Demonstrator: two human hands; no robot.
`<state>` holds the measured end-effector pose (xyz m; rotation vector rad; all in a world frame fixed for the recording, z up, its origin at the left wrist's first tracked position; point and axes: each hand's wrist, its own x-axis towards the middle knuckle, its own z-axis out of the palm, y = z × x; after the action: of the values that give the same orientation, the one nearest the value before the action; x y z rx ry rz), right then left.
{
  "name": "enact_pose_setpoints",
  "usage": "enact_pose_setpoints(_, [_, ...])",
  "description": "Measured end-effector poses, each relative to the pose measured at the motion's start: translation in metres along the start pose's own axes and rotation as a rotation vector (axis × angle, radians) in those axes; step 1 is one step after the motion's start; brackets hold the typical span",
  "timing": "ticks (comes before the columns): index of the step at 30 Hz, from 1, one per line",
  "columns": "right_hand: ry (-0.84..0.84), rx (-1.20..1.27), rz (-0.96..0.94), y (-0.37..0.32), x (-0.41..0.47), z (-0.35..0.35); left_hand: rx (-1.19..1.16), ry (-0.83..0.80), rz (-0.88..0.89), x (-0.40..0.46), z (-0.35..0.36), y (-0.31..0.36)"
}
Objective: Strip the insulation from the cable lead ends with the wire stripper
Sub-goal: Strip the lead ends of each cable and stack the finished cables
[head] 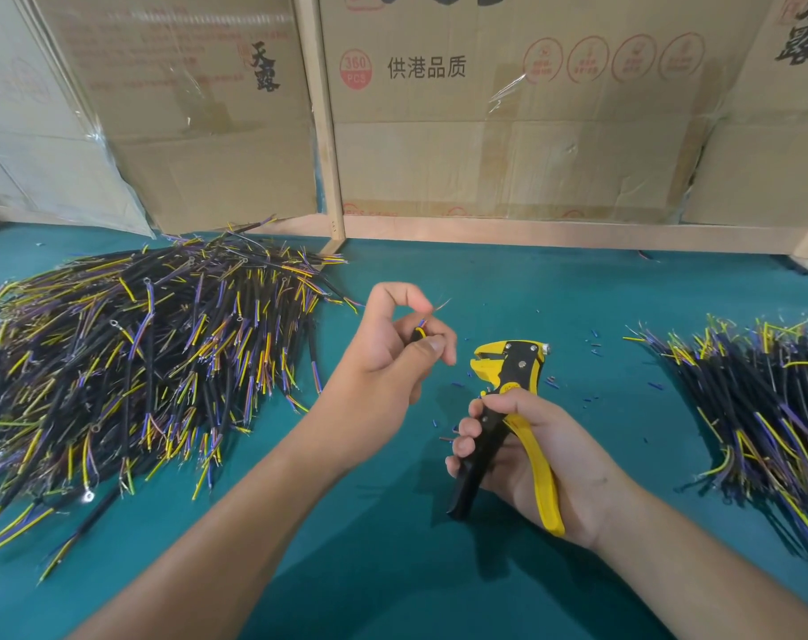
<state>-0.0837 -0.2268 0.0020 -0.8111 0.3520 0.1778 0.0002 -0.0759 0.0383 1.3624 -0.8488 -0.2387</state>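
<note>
Flanking hands: cable piles (129, 362), scraps (573, 362).

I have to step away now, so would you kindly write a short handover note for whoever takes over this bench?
Left hand: pinches one cable near its end; bare strands stick out past the fingers.
Right hand: grips the wire stripper by its handles, its head clear of the cable.
Big pile of cables lies on the left of the green table, a smaller pile on the right. Bits of cut insulation are scattered around the stripper.
Done: at least one lead of the held cable looks stripped.
Left: its other leads, if any. I cannot tell which pile is finished.
</note>
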Motion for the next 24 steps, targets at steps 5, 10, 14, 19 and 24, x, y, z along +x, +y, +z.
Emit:
enact_pose_setpoints(5, [0.008, 0.001, 0.006, -0.001, -0.001, 0.0, -0.001, -0.016, 0.009, 0.0, 0.0, 0.0])
enact_pose_setpoints(10, [0.001, 0.0, 0.007, -0.001, 0.0, 0.0, -0.003, -0.01, 0.015, -0.001, 0.001, -0.001])
enact_pose_setpoints(14, [-0.012, 0.001, 0.006, 0.0, 0.001, -0.002, 0.047, 0.003, 0.018, -0.001, 0.001, -0.004])
enact_pose_setpoints(19, [-0.019, 0.002, 0.009, 0.0, 0.002, -0.003, 0.302, 0.003, 0.058, -0.003, 0.001, -0.008])
enact_pose_setpoints(24, [-0.022, 0.0, 0.002, 0.0, 0.001, -0.002, 0.56, 0.0, 0.157, -0.007, 0.002, -0.01])
